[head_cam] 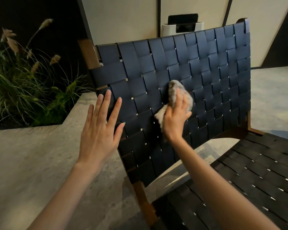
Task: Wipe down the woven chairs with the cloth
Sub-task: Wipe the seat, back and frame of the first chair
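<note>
Cloth [177, 91] against woven chair [214, 67] back (right hand [175, 119] gripping).

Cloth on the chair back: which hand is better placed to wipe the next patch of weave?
Right. The right hand holds the cloth pressed against the woven backrest mid-panel; the left hand is open and empty, fingers straight at the backrest's left edge.
</note>
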`<state>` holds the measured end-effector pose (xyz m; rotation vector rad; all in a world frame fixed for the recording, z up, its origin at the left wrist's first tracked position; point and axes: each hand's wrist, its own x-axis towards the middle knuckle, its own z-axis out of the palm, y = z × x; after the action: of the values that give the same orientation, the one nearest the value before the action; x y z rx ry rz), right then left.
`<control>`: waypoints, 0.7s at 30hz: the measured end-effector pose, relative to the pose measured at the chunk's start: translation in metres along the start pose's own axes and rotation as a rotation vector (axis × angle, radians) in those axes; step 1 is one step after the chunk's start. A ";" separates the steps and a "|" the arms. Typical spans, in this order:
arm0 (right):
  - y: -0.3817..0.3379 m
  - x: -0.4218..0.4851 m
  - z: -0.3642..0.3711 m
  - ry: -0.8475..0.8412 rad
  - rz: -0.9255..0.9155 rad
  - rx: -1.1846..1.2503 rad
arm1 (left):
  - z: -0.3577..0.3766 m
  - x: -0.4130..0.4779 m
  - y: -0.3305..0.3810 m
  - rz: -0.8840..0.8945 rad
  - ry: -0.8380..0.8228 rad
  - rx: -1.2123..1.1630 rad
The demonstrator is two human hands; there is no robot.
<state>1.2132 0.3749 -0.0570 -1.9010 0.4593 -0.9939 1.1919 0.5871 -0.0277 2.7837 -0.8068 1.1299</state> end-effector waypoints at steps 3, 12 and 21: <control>-0.015 -0.048 0.011 -0.132 -0.314 -0.002 | -0.001 -0.004 -0.003 -0.028 -0.010 -0.055; -0.005 -0.026 -0.002 -0.075 -0.238 -0.082 | -0.008 0.007 -0.010 -0.046 -0.021 -0.128; -0.053 -0.012 0.012 -0.126 -0.241 0.022 | -0.016 0.027 -0.017 -0.061 0.004 -0.173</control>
<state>1.2118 0.4166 -0.0201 -2.0180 0.1468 -1.0200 1.2059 0.5930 0.0048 2.6452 -0.7732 1.0041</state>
